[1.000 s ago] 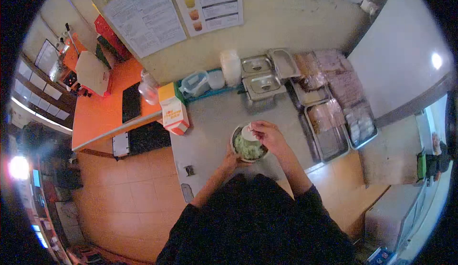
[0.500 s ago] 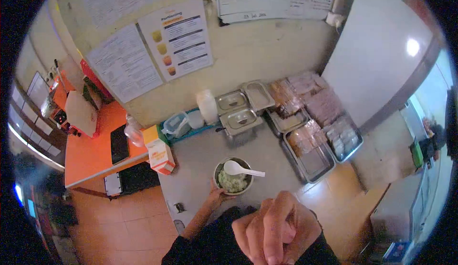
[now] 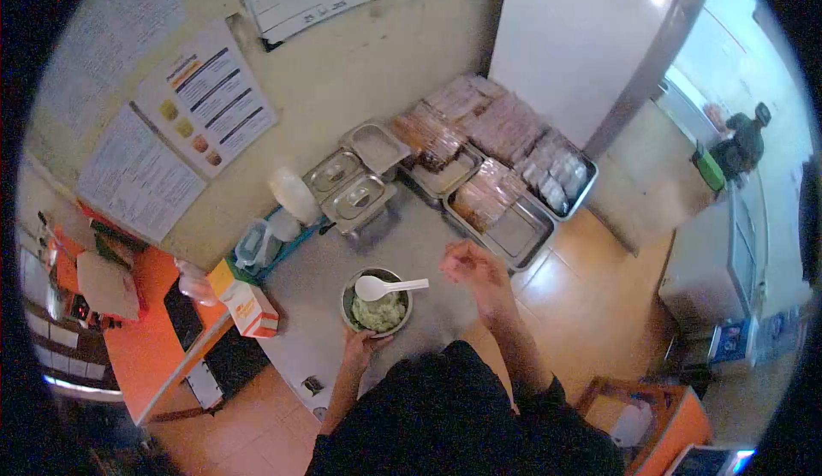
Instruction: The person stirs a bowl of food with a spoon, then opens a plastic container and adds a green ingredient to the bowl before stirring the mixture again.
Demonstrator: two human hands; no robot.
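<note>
A round metal bowl [image 3: 348, 315] stands on the steel table [image 3: 317, 348] with a pale green food mass [image 3: 379, 312] in it. A white spoon [image 3: 390, 287] lies across the bowl, its handle past the right rim. At the lower edge of the bowl, my left hand [image 3: 361, 346] grips it. My right hand [image 3: 473, 266] is in the air to the right of the bowl, near the metal trays; its fingers are curled and blurred, and whether anything is in them cannot be made out.
Metal trays [image 3: 548, 238] with wrapped packs [image 3: 497, 192] stand at the back right. Lidded steel pans [image 3: 358, 199], a white container [image 3: 293, 195] and a carton [image 3: 246, 303] line the wall side. A person [image 3: 745, 144] is far off at the right.
My right hand has gone from close before the camera to beside the bowl, farther away. The view has turned right. My left hand still holds the bowl.
</note>
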